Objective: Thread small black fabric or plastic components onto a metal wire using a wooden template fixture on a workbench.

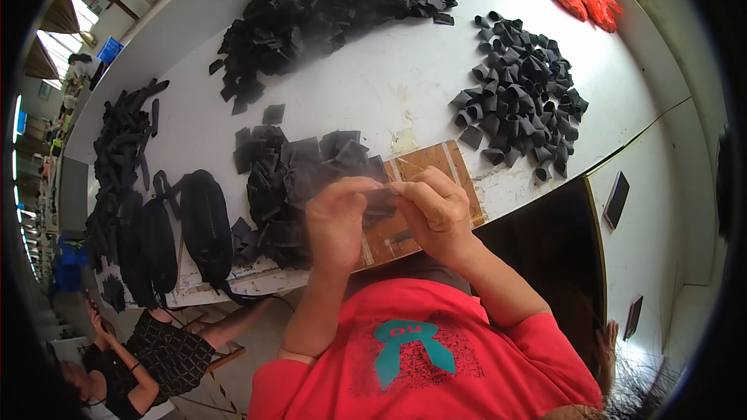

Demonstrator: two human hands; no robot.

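My left hand (336, 222) and my right hand (437, 214) meet in front of me above a brown wooden board (445, 162). Both pinch a small black fabric piece (380, 202) between fingertips and thumbs. The fingers hide part of that piece, so I cannot tell whether it is folded. Just beyond and to the left of my left hand lies a loose heap of flat black fabric pieces (268, 175), partly covered by the hand.
A large heap of black pieces (327, 8) spreads along the back. Curled black pieces (521, 93) lie at the right, below red plastic bags (582, 0). Long black bundles (205, 225) rest at the left edge. A seated person (148, 362) is at lower left.
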